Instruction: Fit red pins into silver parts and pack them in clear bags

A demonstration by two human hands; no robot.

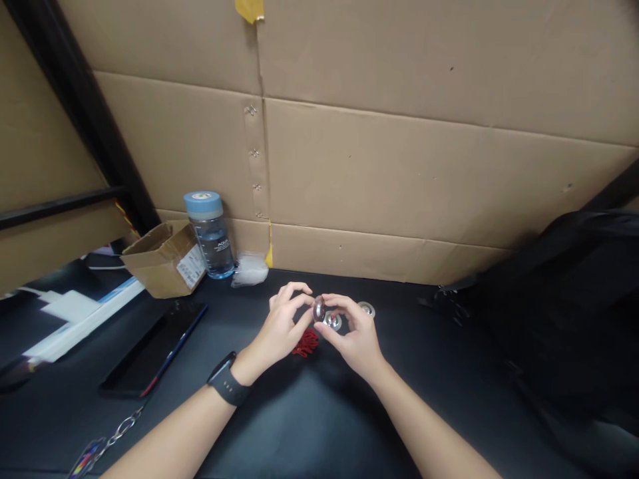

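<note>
Between the fingertips of both hands is a small round dark-red and silver piece (319, 309), held up above the dark table and seen nearly edge-on. My left hand (287, 320), with a black watch at its wrist, pinches it from the left. From the other side my right hand (355, 329) grips it between thumb and fingers. A bunched red cord (305, 342) lies below my left fingertips. Just behind my right hand is a shiny silver disc (332, 322) with a raised centre, partly covered by the fingers. A similar silver disc (368, 309) rests farther right.
At the left stand an open cardboard box (167, 259) and a blue-capped water bottle (212, 239), beside a clear plastic wrap (250, 269). A phone (156, 349) with a chain strap lies nearer. A black bag (559, 319) fills the right; cardboard walls (389, 179) close the back.
</note>
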